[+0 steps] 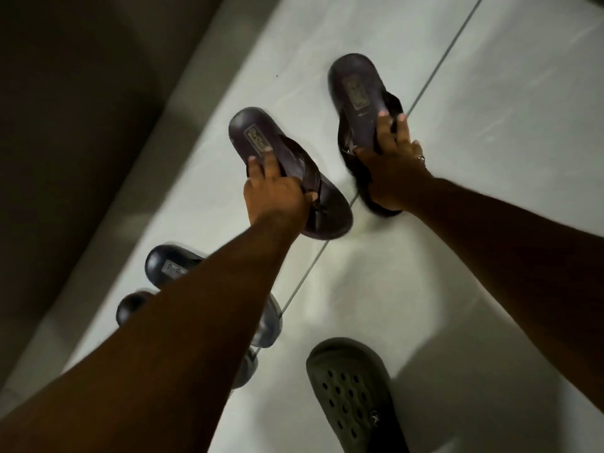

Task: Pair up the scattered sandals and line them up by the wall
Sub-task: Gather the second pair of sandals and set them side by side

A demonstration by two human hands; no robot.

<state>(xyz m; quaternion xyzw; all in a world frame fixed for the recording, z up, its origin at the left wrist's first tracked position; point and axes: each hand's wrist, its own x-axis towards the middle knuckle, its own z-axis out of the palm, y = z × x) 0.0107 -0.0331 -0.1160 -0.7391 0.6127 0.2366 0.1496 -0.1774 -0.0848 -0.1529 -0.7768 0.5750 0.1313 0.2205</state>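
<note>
My left hand (277, 194) grips a dark brown strap sandal (251, 132) by its straps, heel end pointing toward the wall. To its right, my right hand (392, 165) holds the matching brown sandal (354, 83) the same way, a ring on one finger. The two sandals are apart, roughly parallel, just over the pale floor tiles. Whether their soles touch the floor I cannot tell. Both arms reach forward from the bottom of the frame.
A dark wall (72, 125) with a pale skirting runs along the left. Beside it lie two dark blue sandals (166, 266), partly hidden under my left forearm. A grey perforated clog (353, 393) sits at the bottom centre. A grout line (451, 50) crosses the floor diagonally.
</note>
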